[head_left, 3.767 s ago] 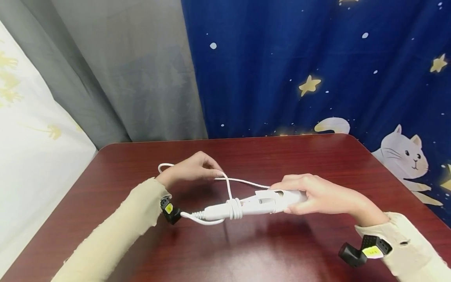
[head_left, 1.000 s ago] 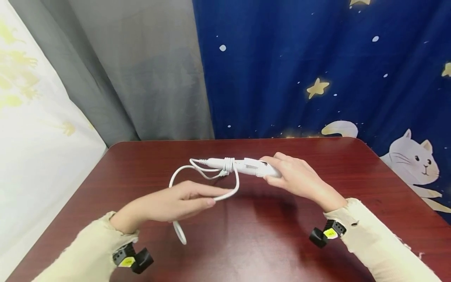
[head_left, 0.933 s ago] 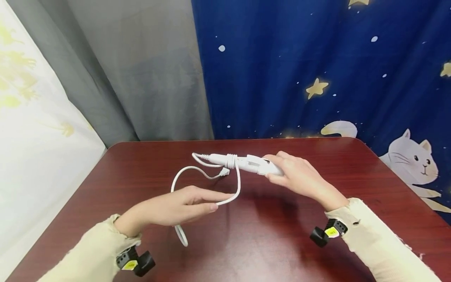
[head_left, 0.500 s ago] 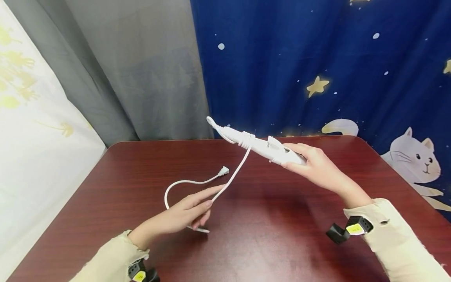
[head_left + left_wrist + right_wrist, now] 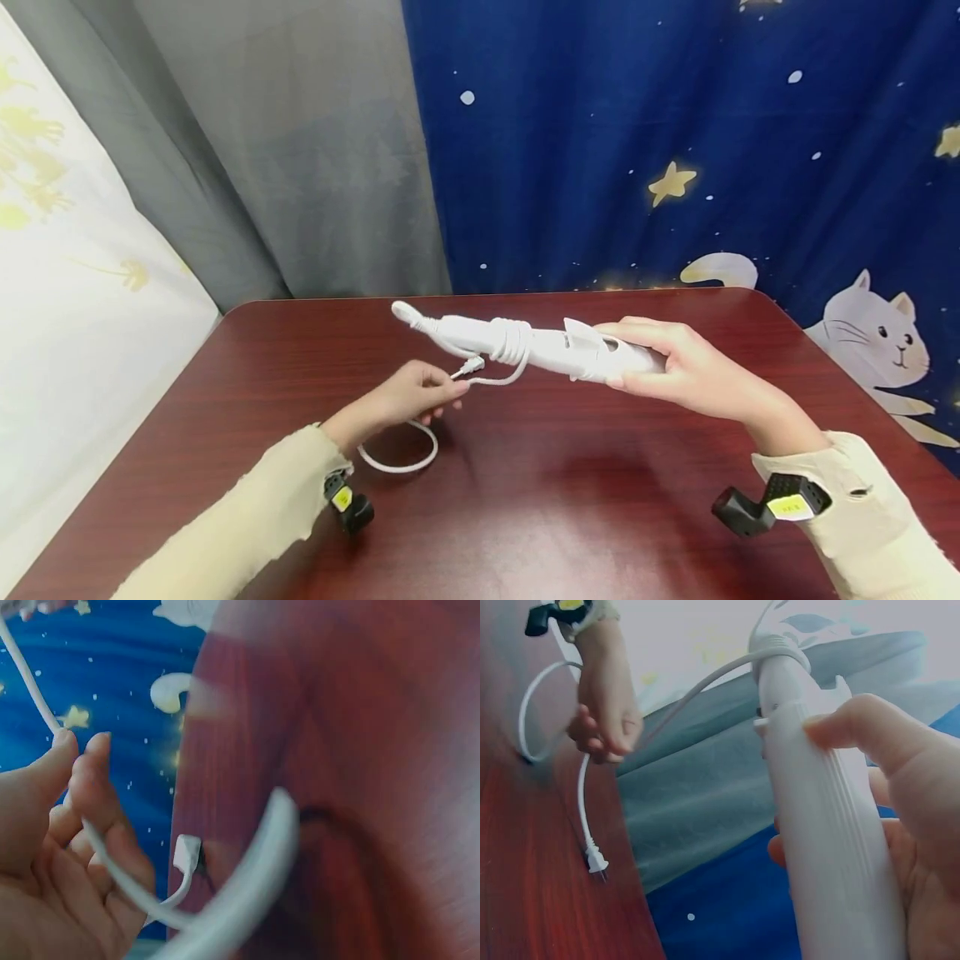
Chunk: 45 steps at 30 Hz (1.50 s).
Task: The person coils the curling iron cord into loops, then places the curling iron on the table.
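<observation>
My right hand (image 5: 697,371) grips the wide, ribbed end of a white hair-styling iron (image 5: 551,350), holding it raised over the table. In the right wrist view my thumb lies along the iron's casing (image 5: 832,840). Several turns of white power cord (image 5: 512,340) circle its narrower end. My left hand (image 5: 408,396) pinches the cord between thumb and fingertips, just left of those turns. A loose loop of cord (image 5: 397,469) hangs below the left hand. The cord's two-prong plug (image 5: 597,859) lies on the table, close behind the left fingertips in the head view.
The dark red wooden table (image 5: 540,517) has its far edge near the hanging curtains. A grey curtain (image 5: 300,167) and a blue curtain (image 5: 555,150) with stars stand behind it. White patterned fabric (image 5: 75,333) hangs at the left.
The left hand has gone from drawing the cord toward the body to holding it up near the iron. The iron was raised and tilted, then came lower and more level; more cord circles it.
</observation>
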Motion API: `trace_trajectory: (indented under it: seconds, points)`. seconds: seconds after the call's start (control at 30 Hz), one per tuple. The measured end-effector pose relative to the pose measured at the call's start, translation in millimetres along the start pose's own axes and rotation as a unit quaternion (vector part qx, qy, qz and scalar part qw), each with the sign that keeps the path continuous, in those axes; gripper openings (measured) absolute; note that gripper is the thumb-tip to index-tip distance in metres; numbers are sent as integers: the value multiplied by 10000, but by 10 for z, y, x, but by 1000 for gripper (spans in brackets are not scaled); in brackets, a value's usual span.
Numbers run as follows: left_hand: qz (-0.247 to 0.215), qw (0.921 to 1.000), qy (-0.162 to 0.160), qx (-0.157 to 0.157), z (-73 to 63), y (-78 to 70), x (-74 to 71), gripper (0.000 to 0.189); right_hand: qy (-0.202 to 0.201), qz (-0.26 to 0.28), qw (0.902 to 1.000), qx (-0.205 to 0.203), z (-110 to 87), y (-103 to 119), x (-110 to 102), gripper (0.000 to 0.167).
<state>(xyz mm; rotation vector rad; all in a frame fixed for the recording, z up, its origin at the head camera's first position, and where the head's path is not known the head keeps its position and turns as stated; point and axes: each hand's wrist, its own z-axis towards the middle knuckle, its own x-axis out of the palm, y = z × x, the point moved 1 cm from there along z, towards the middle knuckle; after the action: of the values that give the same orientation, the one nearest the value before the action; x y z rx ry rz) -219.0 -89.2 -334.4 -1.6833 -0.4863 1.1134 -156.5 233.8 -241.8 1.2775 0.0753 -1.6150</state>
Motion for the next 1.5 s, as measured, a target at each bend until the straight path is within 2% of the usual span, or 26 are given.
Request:
trace_trajectory:
  seconds: [0.07,0.13,0.17,0.27,0.3,0.37,0.43,0.5,0.53,0.57,0.63,0.73,0.8,0.83,0.87,0.97,1.03,1.13,1.3,1.5]
  points:
    - [141,9988,-453,136,83,-11,-65,28,149,-75,9998,-123,-17,-12,7,48]
    - [319,9945,-839,534,160,-41,-135,20,337,-180,9991,-171,-31,-37,11,47]
    - [422,9918,-919,776,197,-57,-175,16,429,-233,9986,-181,-37,-48,11,46]
    - [543,9866,-737,1347,302,-98,-295,16,606,-346,9974,-189,-56,-75,5,45]
    - [650,9853,-683,1422,331,-112,-333,18,647,-334,9972,-190,-61,-79,3,45]
    - [1003,9828,-689,1390,365,-144,-399,20,717,-291,9968,-224,-68,-78,1,44]
    - [1464,9775,-998,1148,374,-181,-451,24,798,-228,9961,-313,-69,-66,7,43]
    - [1893,9685,-1368,864,377,-204,-488,29,892,-170,9951,-396,-67,-48,16,43]
    - [2075,9635,-1495,794,376,-215,-497,30,918,-149,9947,-440,-67,-39,23,43]
    - [2107,9627,-1513,770,380,-215,-500,30,933,-128,9945,-469,-64,-30,29,43]
    - [2141,9643,-1298,865,400,-204,-490,27,932,-45,9944,-494,-59,-11,40,44]
    - [2134,9660,-714,1275,445,-190,-444,18,973,122,9938,-521,-49,19,64,45]
    - [1943,9710,-412,1330,469,-197,-413,16,1068,224,9922,-597,-39,42,89,46]
    - [1906,9721,-380,1310,475,-208,-403,17,1131,241,9912,-649,-35,52,105,46]
    - [1890,9729,-419,1263,479,-219,-397,18,1206,238,9899,-705,-31,60,122,45]
    - [1901,9751,-773,842,468,-275,-399,22,1376,151,9871,-808,-32,67,169,45]
    - [2088,9702,-1077,586,446,-330,-409,25,1494,1,9858,-771,-43,52,191,44]
    - [2057,9684,-1369,333,403,-452,-414,25,1730,-217,9832,-532,-59,17,225,43]
    - [1848,9717,-1411,427,309,-719,-385,20,2145,-725,9740,-61,-59,-35,317,42]
    - [1501,9794,-1184,653,123,-956,-334,14,2243,-1373,9642,352,-35,-129,396,37]
